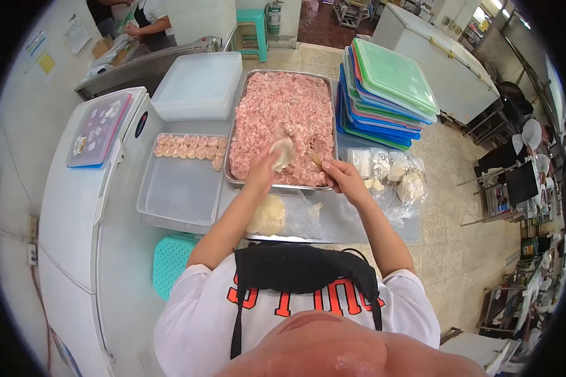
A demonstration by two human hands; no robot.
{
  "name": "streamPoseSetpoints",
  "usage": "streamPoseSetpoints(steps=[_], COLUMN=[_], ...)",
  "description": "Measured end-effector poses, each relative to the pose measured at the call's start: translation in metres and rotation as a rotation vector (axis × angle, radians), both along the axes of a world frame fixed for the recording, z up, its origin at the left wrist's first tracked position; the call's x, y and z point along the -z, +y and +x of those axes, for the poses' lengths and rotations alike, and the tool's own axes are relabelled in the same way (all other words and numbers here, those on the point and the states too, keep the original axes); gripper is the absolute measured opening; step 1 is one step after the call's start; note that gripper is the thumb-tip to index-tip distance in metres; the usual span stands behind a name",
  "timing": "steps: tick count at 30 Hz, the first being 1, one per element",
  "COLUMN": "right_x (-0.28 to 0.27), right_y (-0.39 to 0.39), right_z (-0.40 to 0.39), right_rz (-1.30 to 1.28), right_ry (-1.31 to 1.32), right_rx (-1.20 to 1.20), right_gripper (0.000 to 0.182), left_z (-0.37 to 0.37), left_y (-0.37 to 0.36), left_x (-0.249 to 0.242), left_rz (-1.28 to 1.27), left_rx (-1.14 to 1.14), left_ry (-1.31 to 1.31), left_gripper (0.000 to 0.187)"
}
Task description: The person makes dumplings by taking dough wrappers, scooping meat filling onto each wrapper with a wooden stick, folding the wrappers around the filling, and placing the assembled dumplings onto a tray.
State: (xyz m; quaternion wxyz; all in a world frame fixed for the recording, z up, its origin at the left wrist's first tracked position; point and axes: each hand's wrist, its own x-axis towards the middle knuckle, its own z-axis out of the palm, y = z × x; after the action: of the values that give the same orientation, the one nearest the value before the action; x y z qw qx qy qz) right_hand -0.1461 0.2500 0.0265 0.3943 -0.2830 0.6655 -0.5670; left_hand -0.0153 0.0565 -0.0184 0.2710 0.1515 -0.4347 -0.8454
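Note:
My left hand [262, 164] is closed around a round, pale dumpling wrapper [283, 154], held over the near part of a large metal tray [234, 152] of pink ground meat [283, 107]. In my right hand [344, 179] is a narrow wooden spatula [314, 158], its far end in or just above the meat. Close to my body on the table lies a stack of wrappers [268, 215] on clear plastic. On the left, a clear plastic container [181, 188] has rows of filled dumplings [188, 148] along its far side.
Stacked clear containers [198, 85] stand at the back left. A tall pile of coloured lids [393, 81] is right of the tray, with bagged wrappers [390, 169] in front. A turquoise stool [173, 264] sits below the table's left edge. Other people work farther off.

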Motion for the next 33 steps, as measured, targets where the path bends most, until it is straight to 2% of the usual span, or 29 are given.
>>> streamPoseSetpoints(steps=[2,5,12,14,26,33], right_x=[0.001,-0.004,-0.005,-0.009,-0.003,-0.005], right_y=[0.003,0.006,0.004,0.002,-0.026,-0.035], right_z=[-0.002,0.000,0.007,0.012,0.037,0.057], right_rz=[-0.017,-0.004,0.004,-0.027,-0.052,-0.043], right_ry=[-0.005,-0.009,0.004,0.025,0.082,0.097], right_rx=[-0.019,-0.035,-0.065,-0.079,0.022,0.065], right_gripper=[0.029,0.028,0.029,0.030,0.027,0.029], left_z=[0.007,0.010,0.018,0.019,0.031,0.039], left_y=[0.007,0.016,0.016,0.014,-0.024,-0.031], left_x=[-0.009,-0.009,-0.003,-0.007,-0.023,-0.016], left_rz=[0.099,0.000,0.070,0.162,0.293,0.252], left_rx=[0.012,-0.018,-0.030,-0.001,0.163,0.279], left_ry=[-0.082,-0.026,-0.051,0.005,0.060,0.097], left_gripper=[0.032,0.033,0.033,0.033,0.037,0.032])
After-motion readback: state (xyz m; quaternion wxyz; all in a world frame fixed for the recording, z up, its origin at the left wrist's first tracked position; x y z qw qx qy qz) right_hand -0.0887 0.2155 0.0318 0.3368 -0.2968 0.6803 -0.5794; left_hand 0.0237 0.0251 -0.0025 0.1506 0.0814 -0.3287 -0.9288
